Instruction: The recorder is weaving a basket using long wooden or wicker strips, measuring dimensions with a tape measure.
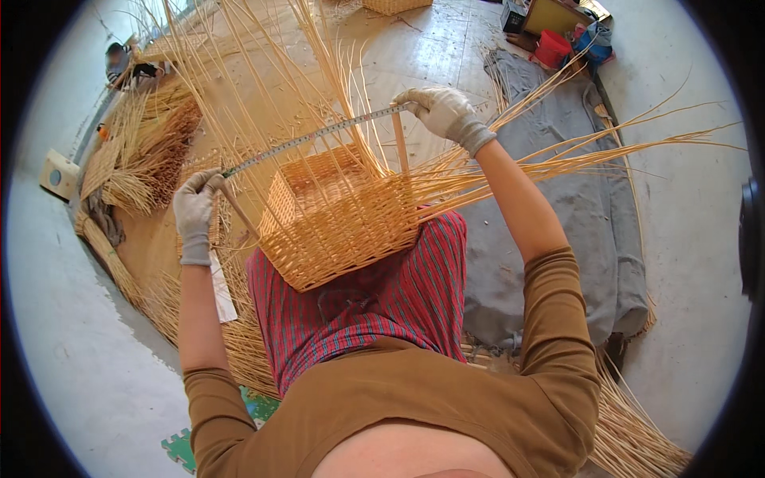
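Note:
A measuring tape (315, 134) is stretched across above a woven wicker basket (343, 231), which rests tilted on my lap. My left hand (195, 209), in a pale work glove, pinches the tape's left end beside a thick corner stick (241, 209). Farther up on the right, my gloved right hand (443, 113) grips the other end at the top of a second corner stick (400, 142). The tape sags slightly between them. Long unwoven canes fan out from the basket upward and to the right. The tape's case is not visible.
Bundles of brown and pale canes (163, 151) lie at the left. Grey cloth (550, 215) covers the floor at the right, with a red bucket (552, 49) beyond it. Another basket (397, 5) stands at the far edge. A person (119, 65) is at the far left.

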Tool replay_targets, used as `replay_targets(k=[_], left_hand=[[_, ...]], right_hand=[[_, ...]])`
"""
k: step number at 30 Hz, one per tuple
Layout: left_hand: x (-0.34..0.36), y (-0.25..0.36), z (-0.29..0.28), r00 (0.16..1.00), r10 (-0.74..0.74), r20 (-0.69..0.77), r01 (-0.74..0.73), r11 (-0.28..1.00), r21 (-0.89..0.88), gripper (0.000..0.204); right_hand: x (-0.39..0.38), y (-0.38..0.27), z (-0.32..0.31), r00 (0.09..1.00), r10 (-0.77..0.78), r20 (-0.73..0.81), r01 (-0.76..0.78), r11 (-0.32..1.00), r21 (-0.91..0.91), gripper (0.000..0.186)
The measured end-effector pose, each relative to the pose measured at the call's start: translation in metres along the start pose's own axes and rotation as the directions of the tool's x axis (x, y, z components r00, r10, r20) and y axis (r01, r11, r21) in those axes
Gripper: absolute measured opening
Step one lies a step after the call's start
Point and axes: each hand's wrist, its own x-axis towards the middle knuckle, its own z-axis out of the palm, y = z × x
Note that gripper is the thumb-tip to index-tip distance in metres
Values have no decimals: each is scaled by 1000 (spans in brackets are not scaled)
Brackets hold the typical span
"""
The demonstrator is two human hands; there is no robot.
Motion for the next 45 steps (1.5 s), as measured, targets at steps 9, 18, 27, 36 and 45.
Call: replay_targets(k=[9, 18, 27, 36, 45], left_hand=[[2, 13, -7, 987, -129, 97, 125, 991, 48, 18], [11, 6, 3, 991, -27, 135, 5, 987, 161, 12], [6, 2, -5, 992, -103, 78, 100, 994, 39, 20], [-5, -10, 5, 986, -163, 19, 164, 974, -158, 26], [-23, -5, -5, 948, -235, 214, 257, 963, -78, 36]], right_hand=[[2, 9, 2, 998, -43, 42, 34, 980, 195, 32], [7, 7, -11, 975, -186, 122, 135, 932, 338, 57], [8, 3, -8, 984, 65, 166, -84, 990, 110, 31], [2, 1, -10, 992, 61, 111, -44, 988, -147, 26], [-14, -2, -1, 975, 101, 198, -146, 962, 230, 25]])
